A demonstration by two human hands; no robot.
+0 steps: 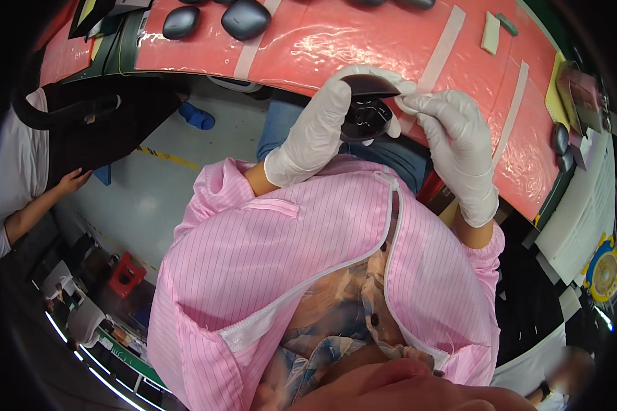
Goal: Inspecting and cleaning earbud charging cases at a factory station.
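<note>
Over the near edge of a red mat, two white-gloved hands meet around a dark, glossy case. It stands open like a shell, its lid tipped up above the rounded base. The left hand has it in a curled grip: thumb along the left side, the other fingers wrapped behind, a few tips showing past the right side. The right hand is partly closed, thumb and forefinger drawn together just beside the lid's pointed right end — whether they pinch the lid or some small thing, I cannot tell.

Pale strips of tape run across the mat. Toward its far left lie two more dark cases, both closed, with others cut off by the upper edge. At the far right sit a cream block and a smaller green one, side by side. Along the right edge are a yellow pad, two dark cases one behind the other, and white sheets; below them is a round yellow-and-blue thing.

Pink striped sleeves end short of the gloves. Off to the left, another person's arm reaches out — a blue slipper and a red stool show on that side.
</note>
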